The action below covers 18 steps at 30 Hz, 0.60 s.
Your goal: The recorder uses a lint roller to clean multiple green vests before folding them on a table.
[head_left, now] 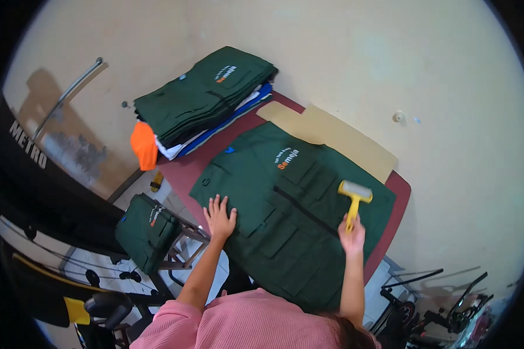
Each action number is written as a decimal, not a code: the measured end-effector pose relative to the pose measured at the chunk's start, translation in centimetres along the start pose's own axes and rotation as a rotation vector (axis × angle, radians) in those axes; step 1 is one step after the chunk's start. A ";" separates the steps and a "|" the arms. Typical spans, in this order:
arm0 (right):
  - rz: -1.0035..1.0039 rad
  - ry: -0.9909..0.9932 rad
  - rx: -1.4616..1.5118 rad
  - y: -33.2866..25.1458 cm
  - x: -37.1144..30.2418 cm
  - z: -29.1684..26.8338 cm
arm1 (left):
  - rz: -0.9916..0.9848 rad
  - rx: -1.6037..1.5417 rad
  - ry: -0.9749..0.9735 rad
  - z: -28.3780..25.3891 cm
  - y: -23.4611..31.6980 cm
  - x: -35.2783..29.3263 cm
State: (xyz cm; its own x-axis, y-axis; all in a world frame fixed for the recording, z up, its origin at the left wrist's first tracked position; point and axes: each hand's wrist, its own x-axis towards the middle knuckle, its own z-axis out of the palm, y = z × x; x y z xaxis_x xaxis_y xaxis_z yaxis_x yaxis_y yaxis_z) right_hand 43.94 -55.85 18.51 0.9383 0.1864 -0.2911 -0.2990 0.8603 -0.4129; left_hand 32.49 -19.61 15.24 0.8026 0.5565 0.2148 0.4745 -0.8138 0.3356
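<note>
Vest (291, 224) lies flat, not folded, on the bench (400, 192) at centre, seemingly partway through rolling, left hand (219, 218) splayed on its edge, right hand (351, 235) gripping a yellow roller (354, 200), folded garments (192, 102) stacked upper left.

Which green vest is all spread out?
The vest under the left hand, on the red table. The other green ones, in the tall pile and the small bundle, are folded.

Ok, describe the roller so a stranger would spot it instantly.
Find the dark red table beside the pale wall. A big green vest lies spread across it; the roller is over the vest, toward the picture's right. Its bright yellow handle sets it apart from the dark vest.
</note>
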 end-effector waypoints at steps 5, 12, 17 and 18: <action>-0.081 0.008 0.002 -3.2 10.4 -1.2 | 0.032 -0.063 -0.030 0.6 0.7 0.3; -0.182 0.157 -0.245 -2.8 -1.1 -4.1 | 0.016 -0.069 -0.007 0.0 -0.3 -0.2; -0.095 0.363 -0.408 -8.1 -14.9 -10.9 | 0.032 -0.054 0.027 0.4 0.3 0.1; -0.073 0.423 -0.427 -9.5 -17.0 -12.9 | 0.041 -0.058 0.016 0.4 0.4 0.2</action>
State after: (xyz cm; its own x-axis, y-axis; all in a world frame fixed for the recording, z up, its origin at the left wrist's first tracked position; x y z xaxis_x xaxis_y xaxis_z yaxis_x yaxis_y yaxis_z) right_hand 28.58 -73.28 16.21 0.8349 -0.1464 -0.5306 -0.3615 0.5811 -0.7291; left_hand 33.04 -19.92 15.03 0.8146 0.5261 0.2442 0.4193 -0.8251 0.3787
